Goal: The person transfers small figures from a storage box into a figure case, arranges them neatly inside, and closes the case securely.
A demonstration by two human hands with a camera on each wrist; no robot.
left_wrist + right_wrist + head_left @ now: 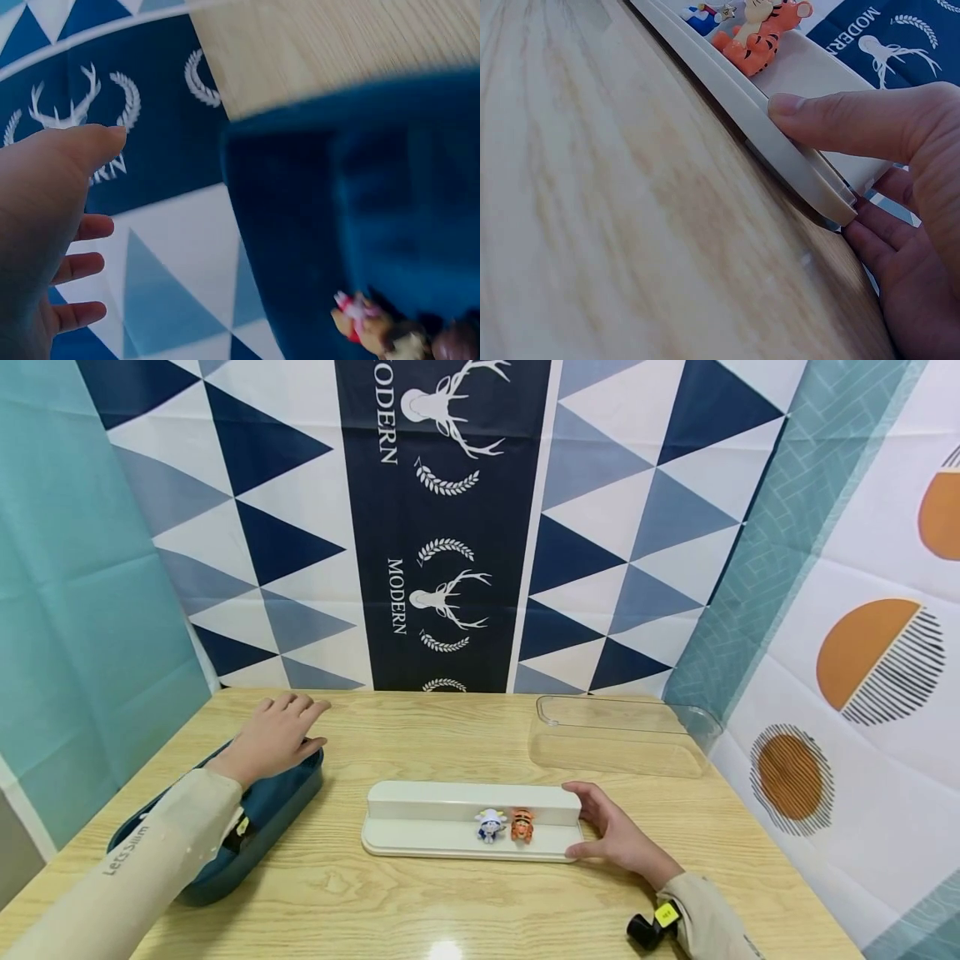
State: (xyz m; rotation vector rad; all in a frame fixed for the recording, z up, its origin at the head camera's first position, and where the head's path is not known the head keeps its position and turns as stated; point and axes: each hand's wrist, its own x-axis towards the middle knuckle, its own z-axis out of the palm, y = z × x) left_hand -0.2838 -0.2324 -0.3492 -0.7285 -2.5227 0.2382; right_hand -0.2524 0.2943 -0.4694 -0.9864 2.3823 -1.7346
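My left hand [273, 739] is held over the far end of a dark blue bin [288, 814], fingers extended and nothing in them. Inside the bin, small figurines [367, 322] show in the left wrist view. With thumb and fingers my right hand [618, 835] grips the right end of a white stepped display stand [420, 835]. The thumb [817, 116] lies on its front rim and the fingers go round its end. On the stand's lower step sit an orange tiger figurine [522, 826] and, left of it, a white-and-blue figurine [491, 825].
A clear plastic cover [622, 743] lies at the back right of the wooden table [360, 910]. Patterned cloth [442, 527] hangs behind the table, with more cloth at both sides. A black strap device with a yellow label [660, 922] is on the right wrist.
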